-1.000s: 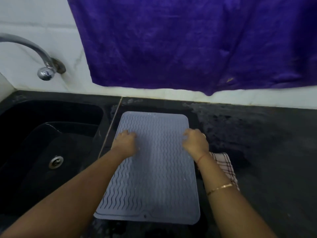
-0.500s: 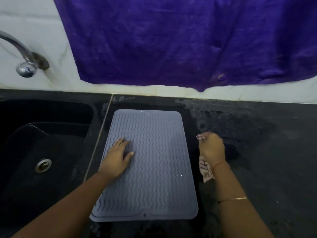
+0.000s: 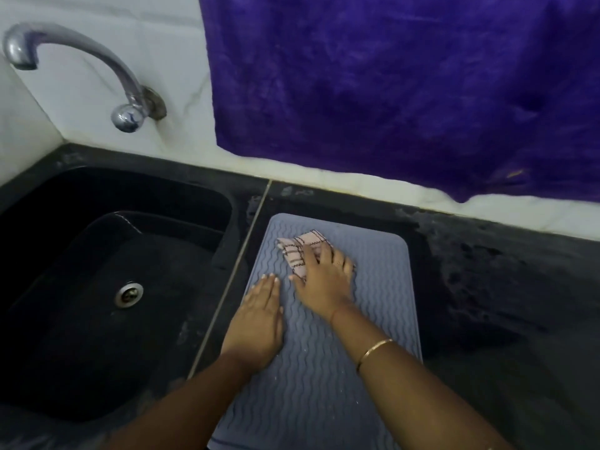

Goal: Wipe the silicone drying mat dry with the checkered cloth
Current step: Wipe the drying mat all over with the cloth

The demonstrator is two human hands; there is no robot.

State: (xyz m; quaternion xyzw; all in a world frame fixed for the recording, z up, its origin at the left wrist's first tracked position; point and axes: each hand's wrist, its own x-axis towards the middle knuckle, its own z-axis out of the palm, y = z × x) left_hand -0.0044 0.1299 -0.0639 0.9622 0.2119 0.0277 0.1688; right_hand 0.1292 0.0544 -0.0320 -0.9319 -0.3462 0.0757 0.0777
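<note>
Over on the left sits the black sink (image 3: 97, 287) with its tap (image 3: 81, 60) curving out from the wall. Just right of the sink's edge, the grey mat (image 3: 373, 319) lies flat on the dark counter (image 3: 503, 303), its long side running away from the person. The left hand (image 3: 258, 319) is spread flat, palm down, on the mat's left part, gripping nothing; it looks to be pinning the mat so it won't slide. Beside it, a little further back, the right hand (image 3: 321, 280) presses the bunched cloth (image 3: 300, 251) onto the mat near its far left corner, fingers laid over the cloth rather than curled tight round it. A purple towel (image 3: 406, 92) hangs on the wall behind. I'd say the wiping is only just under way: small droplets speckle the mat's near half, so most of the surface, the right side and near end, seems left to do.
</note>
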